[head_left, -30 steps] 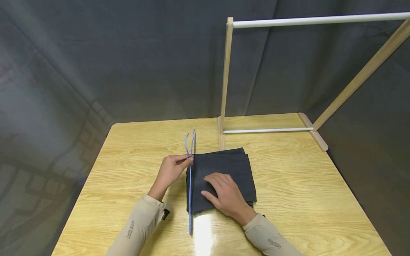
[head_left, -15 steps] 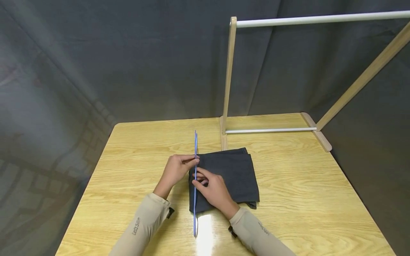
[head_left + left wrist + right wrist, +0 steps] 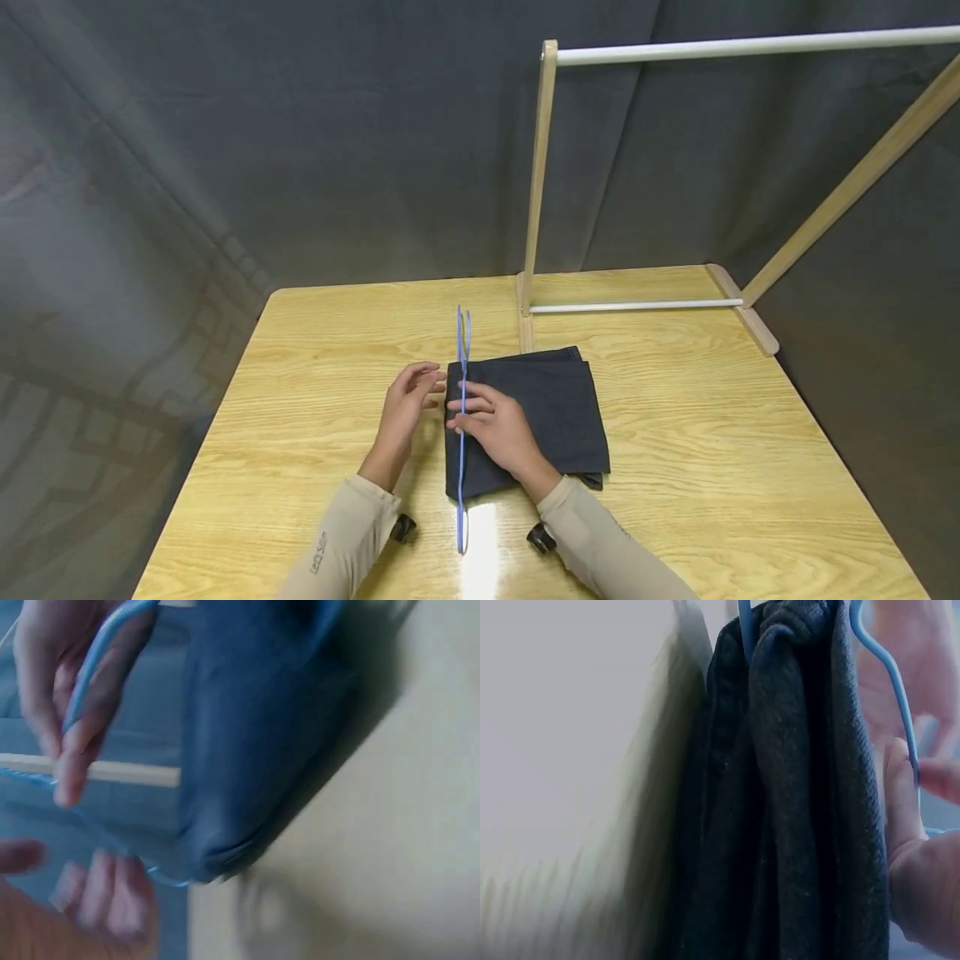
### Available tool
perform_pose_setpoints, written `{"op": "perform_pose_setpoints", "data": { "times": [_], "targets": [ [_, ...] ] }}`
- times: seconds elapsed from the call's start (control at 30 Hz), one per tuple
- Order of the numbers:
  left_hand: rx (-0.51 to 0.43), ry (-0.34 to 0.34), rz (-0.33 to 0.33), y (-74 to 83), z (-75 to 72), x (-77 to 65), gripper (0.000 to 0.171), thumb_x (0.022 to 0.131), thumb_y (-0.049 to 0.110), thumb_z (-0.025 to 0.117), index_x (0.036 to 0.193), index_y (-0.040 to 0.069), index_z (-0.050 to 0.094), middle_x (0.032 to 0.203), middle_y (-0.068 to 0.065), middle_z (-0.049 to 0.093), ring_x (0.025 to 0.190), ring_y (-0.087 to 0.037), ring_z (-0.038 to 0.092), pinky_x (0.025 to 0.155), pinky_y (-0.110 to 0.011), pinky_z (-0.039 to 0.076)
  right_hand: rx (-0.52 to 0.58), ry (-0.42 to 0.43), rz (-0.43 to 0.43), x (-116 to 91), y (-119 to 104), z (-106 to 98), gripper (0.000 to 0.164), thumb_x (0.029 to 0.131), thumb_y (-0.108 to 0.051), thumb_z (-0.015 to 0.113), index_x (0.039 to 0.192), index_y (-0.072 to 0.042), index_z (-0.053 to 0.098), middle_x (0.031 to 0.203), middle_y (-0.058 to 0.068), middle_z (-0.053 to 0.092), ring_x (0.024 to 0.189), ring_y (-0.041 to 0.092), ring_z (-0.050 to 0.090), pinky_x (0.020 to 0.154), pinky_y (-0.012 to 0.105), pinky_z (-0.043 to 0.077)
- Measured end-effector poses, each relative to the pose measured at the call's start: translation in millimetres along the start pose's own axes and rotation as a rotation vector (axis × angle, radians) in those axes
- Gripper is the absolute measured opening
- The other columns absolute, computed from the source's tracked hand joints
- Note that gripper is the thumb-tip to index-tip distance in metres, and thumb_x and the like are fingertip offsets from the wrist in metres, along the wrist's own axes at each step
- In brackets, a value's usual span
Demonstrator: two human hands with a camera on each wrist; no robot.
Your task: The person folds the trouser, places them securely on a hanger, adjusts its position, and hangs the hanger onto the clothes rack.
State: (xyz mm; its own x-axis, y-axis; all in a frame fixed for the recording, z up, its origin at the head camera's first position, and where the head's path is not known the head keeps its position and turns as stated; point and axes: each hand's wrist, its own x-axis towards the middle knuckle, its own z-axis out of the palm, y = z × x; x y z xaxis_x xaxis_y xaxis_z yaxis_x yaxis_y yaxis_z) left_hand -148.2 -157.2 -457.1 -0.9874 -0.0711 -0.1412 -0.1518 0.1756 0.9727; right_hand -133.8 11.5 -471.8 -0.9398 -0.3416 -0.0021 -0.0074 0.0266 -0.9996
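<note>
A folded dark denim garment (image 3: 555,425) lies on the wooden table. Over its left part stands a blue wire hanger (image 3: 461,483), seen nearly edge-on, its hook end pointing away. My right hand (image 3: 504,433) pinches the hanger's wire between thumb and fingers, above the cloth. To the left, my left hand (image 3: 403,408) is beside the garment's fold, fingers loosely bent and holding nothing. In the right wrist view, several layers of the denim (image 3: 802,787) show, with blue wire (image 3: 900,682) on both sides. The left wrist view is blurred there around my left hand (image 3: 97,915).
A wooden rack (image 3: 537,175) with a white top rail (image 3: 750,48) and a white lower rail (image 3: 637,306) stands at the back right of the table (image 3: 315,350). Its left foot reaches near the garment's far edge. Grey curtains (image 3: 375,150) hang behind and at both sides.
My right hand has come left off the cloth and taken hold of the hanger wire. My left hand has let go of the hanger and drawn back slightly left. The hanger has turned slightly.
</note>
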Motion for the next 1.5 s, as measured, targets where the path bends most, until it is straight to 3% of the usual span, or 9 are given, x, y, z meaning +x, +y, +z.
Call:
{"op": "perform_pose_setpoints", "data": {
  "times": [0.07,0.13,0.23,0.33,0.67,0.87,1.0,1.23,1.5],
  "targets": [
    [0.08,0.01,-0.083,-11.2,4.8,-2.4,0.043,0.097,0.02,0.059,0.134,0.0,0.053,0.111,-0.018,0.066,0.092,-0.027,0.065,0.077,-0.04,0.056,0.014,0.018,0.004,2.1,-2.1,-0.8,0.05,0.096,-0.008,0.064,0.143,-0.002,0.049,0.113,0.023,0.072,0.089,0.029,0.075,0.077,0.028,0.061],
    [0.26,-0.037,-0.116,-21.2,9.5,-5.2,0.053,0.091,0.018,0.065,0.136,-0.005,0.05,0.108,-0.016,0.066,0.089,-0.024,0.064,0.074,-0.037,0.054,0.021,0.032,0.007,4.3,-5.3,-0.7,0.045,0.098,-0.012,0.062,0.141,-0.002,0.051,0.107,0.024,0.073,0.084,0.031,0.076,0.073,0.029,0.061],
    [0.481,-0.109,-0.089,-31.1,14.9,-9.9,0.066,0.084,0.021,0.071,0.138,-0.009,0.048,0.116,-0.023,0.066,0.101,-0.031,0.066,0.084,-0.045,0.055,0.019,0.036,0.001,6.4,-11.1,0.4,0.041,0.101,-0.016,0.059,0.138,-0.001,0.053,0.102,0.025,0.074,0.08,0.034,0.075,0.069,0.03,0.062],
    [0.53,-0.089,-0.086,-34.3,19.1,-11.8,0.066,0.083,0.023,0.072,0.136,-0.009,0.051,0.12,-0.025,0.066,0.108,-0.035,0.065,0.092,-0.049,0.053,0.01,0.028,-0.01,7.5,-16.8,1.8,0.037,0.101,-0.018,0.058,0.134,-0.002,0.056,0.103,0.025,0.073,0.079,0.035,0.075,0.069,0.03,0.062],
    [0.471,-0.066,-0.096,-30.0,22.4,-9.4,0.049,0.076,0.022,0.076,0.113,-0.001,0.054,0.095,-0.011,0.063,0.082,-0.021,0.058,0.07,-0.031,0.048,0.041,0.075,0.041,4.6,-38.0,-4.1,0.033,0.1,-0.018,0.061,0.122,0.006,0.064,0.097,0.024,0.074,0.074,0.028,0.075,0.068,0.03,0.062],
    [0.185,-0.166,-0.127,-18.5,26.1,-13.4,0.037,0.08,0.02,0.074,0.099,0.005,0.046,0.068,0.001,0.049,0.05,-0.01,0.043,0.045,-0.023,0.038,0.062,0.051,0.064,1.1,-63.9,-11.5,0.03,0.1,-0.016,0.06,0.117,0.009,0.066,0.093,0.019,0.076,0.067,0.015,0.073,0.065,0.028,0.061],
    [0.064,-0.219,-0.118,-3.5,31.9,-17.5,0.035,0.082,0.015,0.07,0.104,0.007,0.044,0.062,0.004,0.05,0.043,-0.008,0.037,0.041,-0.022,0.032,0.061,0.043,0.066,-4.3,-85.9,-17.9,0.028,0.1,-0.016,0.06,0.115,0.007,0.067,0.091,0.013,0.076,0.067,0.013,0.073,0.065,0.027,0.061],
    [-0.06,-0.22,-0.035,19.7,48.0,-19.6,0.057,0.074,0.002,0.068,0.128,0.005,0.051,0.112,-0.011,0.064,0.09,-0.016,0.062,0.075,-0.025,0.052,0.121,0.067,0.024,-16.7,-113.6,-36.2,0.033,0.101,-0.013,0.057,0.118,0.016,0.06,0.085,0.009,0.075,0.065,0.014,0.073,0.066,0.03,0.062],
    [-0.032,-0.281,0.019,41.3,61.2,-26.7,0.05,0.078,0.007,0.072,0.124,0.005,0.051,0.111,-0.011,0.063,0.093,-0.017,0.061,0.08,-0.028,0.053,0.162,0.022,-0.011,-31.4,-127.7,-50.0,0.038,0.102,-0.012,0.056,0.119,0.022,0.052,0.082,0.001,0.073,0.066,0.012,0.072,0.066,0.03,0.062]
  ]
}}
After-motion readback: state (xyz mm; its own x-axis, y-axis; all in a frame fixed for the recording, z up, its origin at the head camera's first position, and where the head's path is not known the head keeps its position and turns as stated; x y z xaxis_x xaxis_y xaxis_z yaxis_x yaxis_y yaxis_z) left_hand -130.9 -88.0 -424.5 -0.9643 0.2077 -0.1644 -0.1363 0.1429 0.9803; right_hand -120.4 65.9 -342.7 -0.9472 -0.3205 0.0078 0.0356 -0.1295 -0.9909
